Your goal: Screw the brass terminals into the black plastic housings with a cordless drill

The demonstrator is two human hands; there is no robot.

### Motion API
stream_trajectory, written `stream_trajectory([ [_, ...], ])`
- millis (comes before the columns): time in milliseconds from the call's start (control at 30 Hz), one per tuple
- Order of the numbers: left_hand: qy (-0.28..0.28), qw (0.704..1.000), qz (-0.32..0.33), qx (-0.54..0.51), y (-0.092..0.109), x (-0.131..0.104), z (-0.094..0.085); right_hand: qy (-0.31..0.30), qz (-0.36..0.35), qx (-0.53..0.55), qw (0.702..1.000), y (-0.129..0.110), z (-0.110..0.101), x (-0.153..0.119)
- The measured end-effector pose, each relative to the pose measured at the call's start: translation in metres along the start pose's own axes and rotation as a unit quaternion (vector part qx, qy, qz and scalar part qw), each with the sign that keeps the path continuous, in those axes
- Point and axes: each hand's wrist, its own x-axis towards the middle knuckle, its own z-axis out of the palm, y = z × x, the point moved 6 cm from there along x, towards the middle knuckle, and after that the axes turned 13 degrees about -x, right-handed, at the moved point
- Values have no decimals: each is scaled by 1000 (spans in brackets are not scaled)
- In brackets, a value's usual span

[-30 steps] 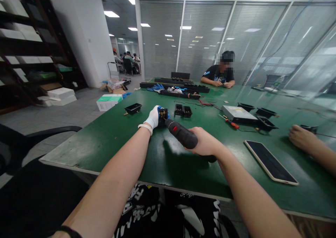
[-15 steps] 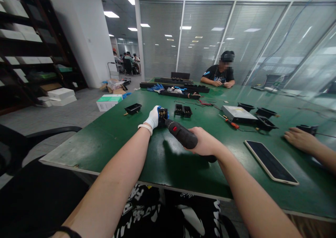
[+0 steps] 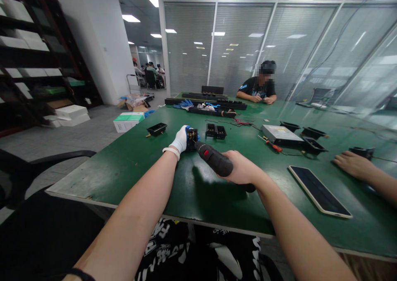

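Observation:
My left hand [image 3: 180, 139], in a white and blue glove, is closed around a black socket module with brass contacts [image 3: 192, 139], held up off the green table [image 3: 145, 173]. My bare right hand [image 3: 240, 166] grips a black cordless screwdriver [image 3: 214, 158] with a red button. Its tip points left into the face of the module; whether the bit sits on a screw is too small to tell. Just beyond stand two joined black modules [image 3: 216, 131]. A black rectangular housing [image 3: 156, 129] lies to the left.
At right are a grey metal box [image 3: 281, 135], an orange-handled screwdriver [image 3: 273, 145], several black housings [image 3: 314, 132] and a phone [image 3: 319, 191]. A co-worker's hand [image 3: 353, 164] rests at the right edge. Another person [image 3: 259, 86] sits across, near long black strips [image 3: 204, 103].
Both hands, the module and the power screwdriver stay in nearly the same place. The view shifts very slightly.

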Motion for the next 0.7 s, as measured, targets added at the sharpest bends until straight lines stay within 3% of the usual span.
stream_trajectory([
  [700,2,1000,10,27,1,-4,1,5,-10,-1,1000,-1,0,0],
])
